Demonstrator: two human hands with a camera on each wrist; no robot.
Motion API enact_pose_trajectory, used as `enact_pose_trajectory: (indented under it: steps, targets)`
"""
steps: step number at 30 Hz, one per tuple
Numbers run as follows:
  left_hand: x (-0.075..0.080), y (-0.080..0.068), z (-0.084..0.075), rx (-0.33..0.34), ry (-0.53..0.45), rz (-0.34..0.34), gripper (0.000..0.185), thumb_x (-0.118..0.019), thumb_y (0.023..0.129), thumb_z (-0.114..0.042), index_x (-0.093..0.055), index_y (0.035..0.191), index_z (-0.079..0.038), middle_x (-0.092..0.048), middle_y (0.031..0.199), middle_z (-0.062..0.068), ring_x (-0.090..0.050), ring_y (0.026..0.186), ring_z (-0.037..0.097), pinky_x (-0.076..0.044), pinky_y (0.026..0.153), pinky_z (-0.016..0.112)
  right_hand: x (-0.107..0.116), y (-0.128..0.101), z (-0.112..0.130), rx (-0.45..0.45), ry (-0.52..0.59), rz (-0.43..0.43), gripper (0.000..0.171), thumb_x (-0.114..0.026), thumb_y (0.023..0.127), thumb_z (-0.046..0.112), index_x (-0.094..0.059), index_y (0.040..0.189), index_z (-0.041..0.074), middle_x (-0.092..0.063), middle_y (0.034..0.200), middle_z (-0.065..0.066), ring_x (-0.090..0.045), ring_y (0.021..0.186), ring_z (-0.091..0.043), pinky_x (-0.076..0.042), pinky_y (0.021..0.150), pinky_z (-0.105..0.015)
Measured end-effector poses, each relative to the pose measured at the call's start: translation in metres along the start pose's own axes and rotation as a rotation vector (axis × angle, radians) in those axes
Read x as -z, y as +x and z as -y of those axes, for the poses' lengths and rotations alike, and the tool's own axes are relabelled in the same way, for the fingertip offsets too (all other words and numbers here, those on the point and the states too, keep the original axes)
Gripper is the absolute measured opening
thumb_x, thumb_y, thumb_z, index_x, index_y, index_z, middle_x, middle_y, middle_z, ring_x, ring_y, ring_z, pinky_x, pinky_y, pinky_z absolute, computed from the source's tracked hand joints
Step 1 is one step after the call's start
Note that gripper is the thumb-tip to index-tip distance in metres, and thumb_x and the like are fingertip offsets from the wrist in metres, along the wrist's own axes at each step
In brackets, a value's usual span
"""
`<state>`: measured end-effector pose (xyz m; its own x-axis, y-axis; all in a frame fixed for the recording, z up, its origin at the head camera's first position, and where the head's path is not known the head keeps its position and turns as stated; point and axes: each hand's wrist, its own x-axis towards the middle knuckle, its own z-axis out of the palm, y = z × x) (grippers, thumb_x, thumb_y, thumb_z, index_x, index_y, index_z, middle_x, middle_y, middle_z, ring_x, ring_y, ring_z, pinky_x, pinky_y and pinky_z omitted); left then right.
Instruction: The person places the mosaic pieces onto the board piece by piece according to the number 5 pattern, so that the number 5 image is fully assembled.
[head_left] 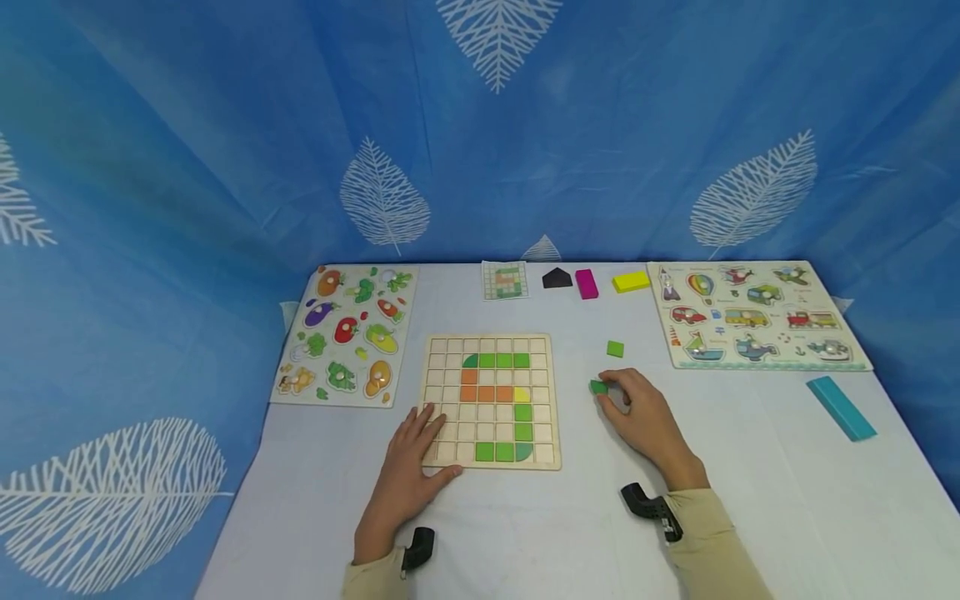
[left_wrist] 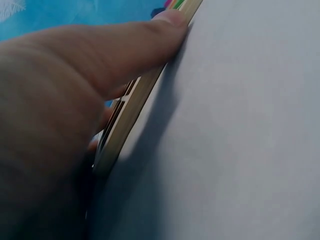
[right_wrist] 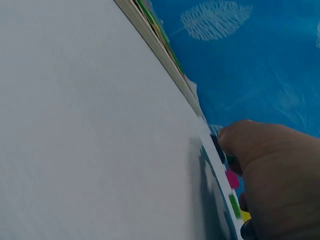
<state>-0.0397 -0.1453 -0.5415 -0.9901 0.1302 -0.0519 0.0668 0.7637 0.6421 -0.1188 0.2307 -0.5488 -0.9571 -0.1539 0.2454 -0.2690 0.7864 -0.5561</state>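
— Blue leaf-print cloth hangs behind a white worktop (head_left: 787, 467). What does the head view show on it?

— A wooden grid board (head_left: 491, 400) lies mid-worktop, partly filled with green, orange and yellow tiles. The left hand (head_left: 408, 467) lies flat on its near left corner, fingers straight, thumb along the near edge. The right hand (head_left: 641, 412), right of the board, pinches a green tile (head_left: 597, 387) on the worktop. Another green square (head_left: 615, 349) lies just beyond it.

— And along the edges?

— A vegetable puzzle (head_left: 345, 337) at the left edge, a vehicle puzzle (head_left: 757, 317) at the far right corner, a teal block (head_left: 840, 407) by the right edge.

— The left wrist view?

— The thumb (left_wrist: 135, 45) presses against the board's edge (left_wrist: 135, 105).

— The right wrist view?

— Curled fingers (right_wrist: 250, 142) rest on the worktop; the tile itself is mostly hidden there.
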Motion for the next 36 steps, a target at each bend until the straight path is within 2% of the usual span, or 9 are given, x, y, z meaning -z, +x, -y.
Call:
enact_pose_trajectory:
  steps: [4,9,13,18,24,29,36]
  targets:
    - [0.003,0.000,0.000,0.013,-0.024,0.020,0.080,-0.084,0.083,-0.035,-0.049,0.152,-0.013,-0.031,0.168,0.008,-0.018,0.158,0.039,-0.020,0.124,0.066,-0.013,0.000,0.027,0.104,0.028,0.018,0.031,-0.078,0.090,0.017,-0.069,0.119,0.011,-0.070,0.115,-0.004,-0.065,0.096,-0.017,-0.056,0.080,-0.038]
    - [0.004,0.001,0.001,0.018,-0.031,0.026,0.080,-0.084,0.083,-0.031,-0.048,0.153,-0.014,-0.030,0.168,0.007,-0.016,0.159,0.037,-0.018,0.126,0.063,-0.037,-0.004,0.069,0.311,0.046,0.094,0.027,-0.079,0.090,0.022,-0.071,0.114,0.015,-0.070,0.110,0.002,-0.066,0.106,-0.016,-0.057,0.093,-0.039]
    - [0.004,0.001,0.002,0.003,-0.037,0.021,0.079,-0.084,0.083,-0.031,-0.049,0.152,-0.014,-0.030,0.168,0.008,-0.017,0.158,0.038,-0.019,0.125,0.064,-0.057,-0.010,0.103,0.459,0.037,0.167,0.022,-0.078,0.091,0.028,-0.072,0.110,0.020,-0.069,0.108,0.007,-0.065,0.103,-0.012,-0.056,0.094,-0.036]
    - [0.004,0.000,0.002,-0.026,-0.052,0.014,0.078,-0.084,0.083,-0.028,-0.050,0.151,-0.012,-0.031,0.168,0.010,-0.017,0.158,0.040,-0.020,0.124,0.066,-0.076,-0.014,0.134,0.556,0.003,0.187,0.018,-0.079,0.090,0.032,-0.073,0.105,0.025,-0.068,0.105,0.010,-0.062,0.095,-0.009,-0.052,0.083,-0.029]
    - [0.004,-0.001,0.003,-0.049,-0.031,0.005,0.078,-0.084,0.083,-0.029,-0.050,0.151,-0.013,-0.031,0.168,0.011,-0.019,0.157,0.040,-0.022,0.122,0.067,-0.088,-0.013,0.147,0.580,-0.080,0.178,0.014,-0.078,0.091,0.036,-0.073,0.101,0.028,-0.067,0.102,0.012,-0.056,0.087,-0.006,-0.041,0.072,-0.023]
    - [0.005,-0.002,0.004,-0.075,-0.030,-0.020,0.078,-0.085,0.082,-0.029,-0.051,0.150,-0.012,-0.034,0.166,0.013,-0.022,0.155,0.042,-0.025,0.120,0.069,-0.092,-0.013,0.147,0.555,-0.092,0.172,0.013,-0.077,0.091,0.038,-0.074,0.100,0.028,-0.069,0.102,0.013,-0.055,0.084,-0.006,-0.037,0.071,-0.024]
    - [0.003,-0.002,0.005,-0.075,-0.016,-0.022,0.077,-0.084,0.083,-0.031,-0.051,0.150,-0.013,-0.035,0.166,0.013,-0.023,0.154,0.044,-0.026,0.118,0.070,-0.095,-0.014,0.146,0.529,-0.114,0.136,0.009,-0.077,0.091,0.037,-0.075,0.094,0.029,-0.068,0.099,0.013,-0.052,0.082,-0.007,-0.036,0.070,-0.024]
